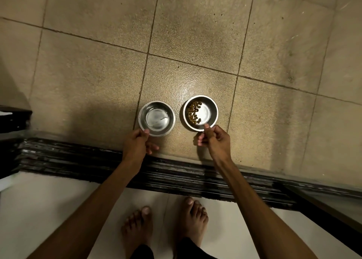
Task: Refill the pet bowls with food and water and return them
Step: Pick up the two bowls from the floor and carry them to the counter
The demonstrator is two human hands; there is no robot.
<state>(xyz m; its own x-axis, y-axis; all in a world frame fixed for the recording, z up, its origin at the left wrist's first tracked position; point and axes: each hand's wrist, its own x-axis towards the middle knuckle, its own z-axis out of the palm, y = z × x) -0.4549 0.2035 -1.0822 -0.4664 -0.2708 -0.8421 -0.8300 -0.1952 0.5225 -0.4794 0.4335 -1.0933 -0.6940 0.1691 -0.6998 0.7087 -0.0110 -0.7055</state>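
Observation:
Two steel pet bowls are side by side over the tan tiled floor, just beyond a dark door track. The left bowl (pixel 156 118) holds a shallow layer of water. My left hand (pixel 138 142) pinches its near rim, thumb on top. The right bowl (pixel 200 113) holds a small heap of brown kibble (pixel 194 112) along its left side. My right hand (pixel 214 139) grips this bowl's near rim with thumb over the edge. Whether the bowls rest on the floor or hang just above it cannot be told.
The dark sliding-door track (pixel 156 172) runs across the view between my bare feet (pixel 166 225) on a white floor and the tiled floor (pixel 195 43) beyond. A dark frame edge (pixel 323 209) stands at the lower right, and a dark object (pixel 13 119) sits at the left.

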